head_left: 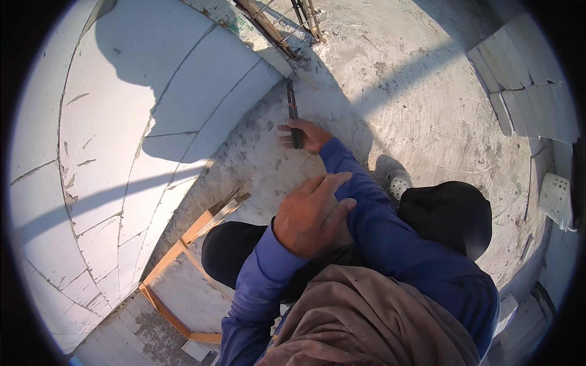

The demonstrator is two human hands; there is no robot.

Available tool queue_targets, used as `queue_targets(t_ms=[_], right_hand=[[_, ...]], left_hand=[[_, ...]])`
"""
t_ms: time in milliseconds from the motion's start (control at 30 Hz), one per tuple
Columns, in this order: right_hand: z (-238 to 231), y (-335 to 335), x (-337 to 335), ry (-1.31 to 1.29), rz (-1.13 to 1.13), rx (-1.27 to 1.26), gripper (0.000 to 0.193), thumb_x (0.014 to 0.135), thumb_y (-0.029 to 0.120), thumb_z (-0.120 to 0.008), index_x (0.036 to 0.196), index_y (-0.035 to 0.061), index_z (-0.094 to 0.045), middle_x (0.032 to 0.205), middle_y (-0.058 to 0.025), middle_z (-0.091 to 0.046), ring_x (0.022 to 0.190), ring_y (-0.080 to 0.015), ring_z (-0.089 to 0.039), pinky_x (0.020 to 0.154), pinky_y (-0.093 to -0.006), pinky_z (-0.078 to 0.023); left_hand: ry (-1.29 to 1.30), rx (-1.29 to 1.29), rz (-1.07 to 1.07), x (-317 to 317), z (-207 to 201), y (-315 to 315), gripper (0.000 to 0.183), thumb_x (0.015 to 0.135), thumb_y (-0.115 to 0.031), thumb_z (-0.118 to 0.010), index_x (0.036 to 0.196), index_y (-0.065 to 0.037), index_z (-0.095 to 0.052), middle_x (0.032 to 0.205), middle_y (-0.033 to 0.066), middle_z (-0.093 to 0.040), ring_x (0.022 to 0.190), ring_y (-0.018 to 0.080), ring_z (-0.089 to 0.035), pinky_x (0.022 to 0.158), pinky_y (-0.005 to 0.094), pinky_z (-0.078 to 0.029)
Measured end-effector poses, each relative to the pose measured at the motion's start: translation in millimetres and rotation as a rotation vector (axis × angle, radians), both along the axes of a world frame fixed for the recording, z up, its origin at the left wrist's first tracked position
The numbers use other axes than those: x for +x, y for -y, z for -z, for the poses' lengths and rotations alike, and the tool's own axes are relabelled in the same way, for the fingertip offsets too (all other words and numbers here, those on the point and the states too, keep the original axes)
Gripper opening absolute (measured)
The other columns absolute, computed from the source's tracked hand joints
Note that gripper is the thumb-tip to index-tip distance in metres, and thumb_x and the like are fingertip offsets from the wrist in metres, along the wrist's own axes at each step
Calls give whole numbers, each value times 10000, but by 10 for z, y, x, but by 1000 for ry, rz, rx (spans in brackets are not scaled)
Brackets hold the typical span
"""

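Wall (101, 134) flanks right hand (311, 135) gripping tool (292, 107), wooden frame (162, 266) near spread, empty left hand (304, 217).

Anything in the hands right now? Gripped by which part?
Right hand holds the dark tool by its end nearer the body; its far end points away. Left hand: nothing visible in it.

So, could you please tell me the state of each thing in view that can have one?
Dark, slim two-armed tool: held in the bare right hand, arms close together.
Bare left hand: apparently empty, fingers unclenched.
Angular light-brown wooden frame: beside the left knee.
White block wall: partly shaded, joints showing.
White perforated clog: on the floor, apparently worn.
Pale, rough floor: stained, partly sunlit.
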State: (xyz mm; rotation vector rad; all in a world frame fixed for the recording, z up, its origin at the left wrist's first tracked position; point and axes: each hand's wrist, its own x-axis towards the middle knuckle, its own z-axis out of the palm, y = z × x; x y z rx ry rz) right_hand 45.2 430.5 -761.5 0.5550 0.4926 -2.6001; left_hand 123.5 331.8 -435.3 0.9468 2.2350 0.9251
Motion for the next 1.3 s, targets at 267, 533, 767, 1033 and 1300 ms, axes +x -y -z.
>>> queue_targets(t_ms=[267,533,767,1033,1300], right_hand=[[-216,-180,20,46,-268,1703,402,865,256,-769,1205,85,-639,943,-131,-733,899,-330,-720,774,-477,-569],[198,299,-26,153,74,665,412,914,358,-750,1229,124,-624,1116,-133,-704,1000,-280,-688,770,-454,-563],[141,495,-82,87,18,198,357,1060,295,-554,1403,193,-541,1351,-54,-629,1150,-243,-632,902,-468,-522],[123,356,-13,-82,35,-82,484,1086,242,-487,1551,256,-353,1419,-65,-576,1240,-288,-596,995,-497,-513],[131,449,-69,-23,109,-163,343,1081,272,-503,1419,218,-486,1301,-90,-626,1153,-304,-638,921,-517,-543]], left_hand=[[-89,9,8,-30,152,-184,404,917,-211,-705,1268,-35,-607,1079,186,-670,978,395,-653,830,450,-531],[-84,-13,38,79,117,-316,410,925,-241,-704,1271,-36,-620,1126,222,-680,1023,415,-672,865,447,-531],[-72,-38,-23,92,104,-218,408,929,-240,-703,1269,-32,-619,1117,232,-681,1027,420,-673,870,449,-535],[-101,-36,-19,91,116,-148,411,930,-250,-705,1270,-35,-620,1118,228,-682,1030,419,-674,869,453,-535],[-92,-23,-10,69,130,-129,412,930,-251,-704,1268,-32,-617,1108,222,-683,1015,422,-672,853,458,-531]])
